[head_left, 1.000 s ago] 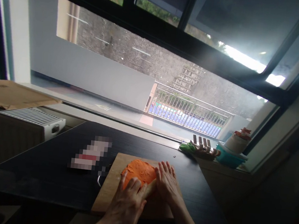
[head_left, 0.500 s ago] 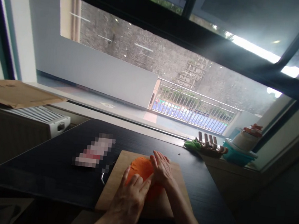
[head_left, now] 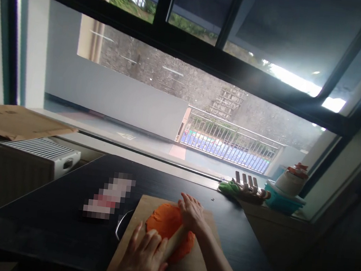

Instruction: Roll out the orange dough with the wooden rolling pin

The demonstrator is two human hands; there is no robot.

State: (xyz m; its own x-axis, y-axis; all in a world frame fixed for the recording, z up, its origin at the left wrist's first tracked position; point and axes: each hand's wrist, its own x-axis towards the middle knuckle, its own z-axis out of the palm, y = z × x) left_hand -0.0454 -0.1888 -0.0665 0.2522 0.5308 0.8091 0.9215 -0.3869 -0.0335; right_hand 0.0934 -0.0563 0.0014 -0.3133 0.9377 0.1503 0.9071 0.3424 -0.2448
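Note:
A flattened sheet of orange dough (head_left: 164, 220) lies on a wooden board (head_left: 139, 213) on the dark table. Across it runs a pale rolling pin (head_left: 175, 241), slanting between my hands. My left hand (head_left: 148, 249) bears on the near end, fingers bent and closed over it, with the index or outer finger lifted a little. Over the far end is my right hand (head_left: 192, 213), its fingers together and its palm on the pin. Both hands hide the pin's ends. Orange dough shows on either side of the pin.
A blurred-out pale and red item (head_left: 110, 197) lies left of the board, near a thin shiny curved edge (head_left: 120, 224). A green cloth (head_left: 229, 187), a rack (head_left: 249, 187) and a teal box (head_left: 283, 203) stand by the window. A brown envelope (head_left: 22, 122) rests on the radiator (head_left: 45, 150).
My hands have rolled the pin toward the near left, and more of the pin and the dough now shows. The view has tilted up slightly, so everything sits lower.

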